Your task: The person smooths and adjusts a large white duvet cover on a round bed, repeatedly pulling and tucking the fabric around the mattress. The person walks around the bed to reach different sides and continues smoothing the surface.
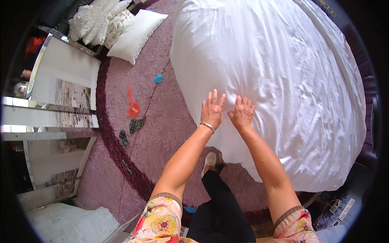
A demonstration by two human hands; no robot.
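A wrinkled white sheet or duvet cover point(288, 76) spreads over the bed before me and hangs down past its near edge. My left hand point(212, 112), with a silver bangle point(208, 126) on its wrist, rests palm down on the cloth close to the bed's left edge, fingers apart. To the right of it my right hand point(243, 113) lies on the same cloth, where small folds gather by the fingertips. Neither hand visibly grips the fabric. What lies beneath the cover is hidden.
White pillows point(138, 36) and bunched bedding point(91, 22) lie at the upper left. On the mauve carpet point(170, 130) are a red balloon point(133, 107), a blue scrap point(158, 78) and dark scraps point(136, 125). White cabinets point(70, 79) line the left. Wall sockets point(346, 209) show at lower right.
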